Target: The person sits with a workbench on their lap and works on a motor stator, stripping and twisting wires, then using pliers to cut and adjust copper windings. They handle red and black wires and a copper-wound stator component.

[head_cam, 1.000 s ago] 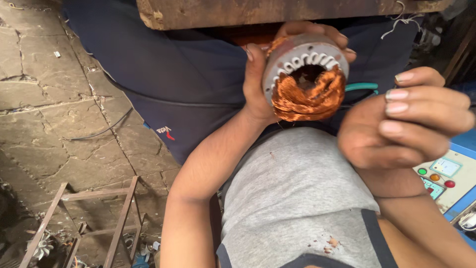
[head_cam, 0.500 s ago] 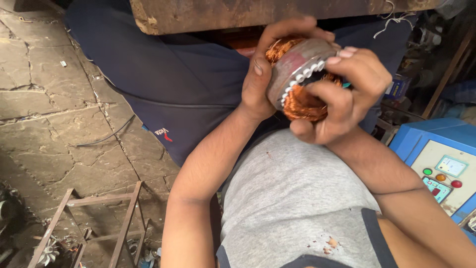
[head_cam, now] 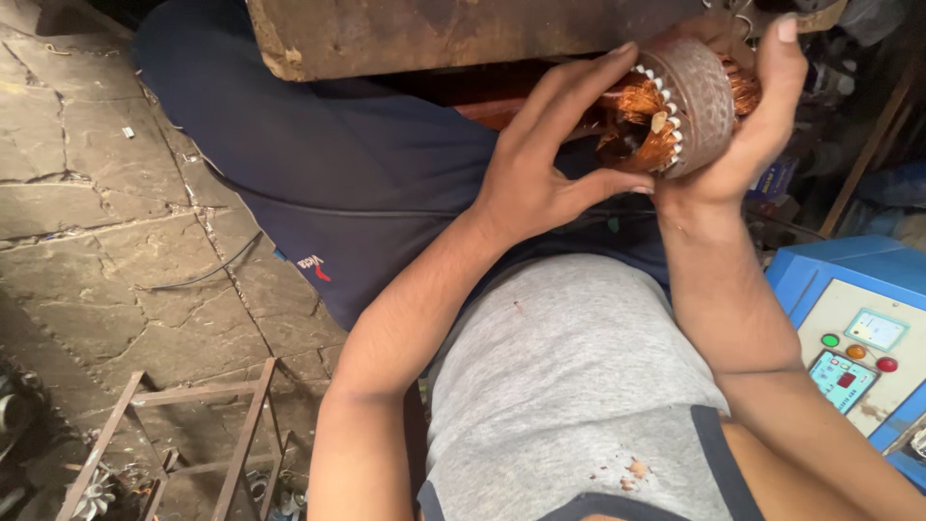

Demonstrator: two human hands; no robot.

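Your right hand (head_cam: 748,135) cups the stator (head_cam: 680,101) from behind, palm against its rusty shell and forefinger raised straight past the rim. Your left hand (head_cam: 540,169) grips the near end, fingers (head_cam: 579,82) spread wide above the copper windings (head_cam: 637,125) and thumb pressed below them. Below your right wrist sits a blue control box (head_cam: 849,318) with a pale panel, small screens and green, orange and red buttons.

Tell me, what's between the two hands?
In the head view, the left hand and right hand hold a round rusty motor stator between them, with copper windings inside its ring.
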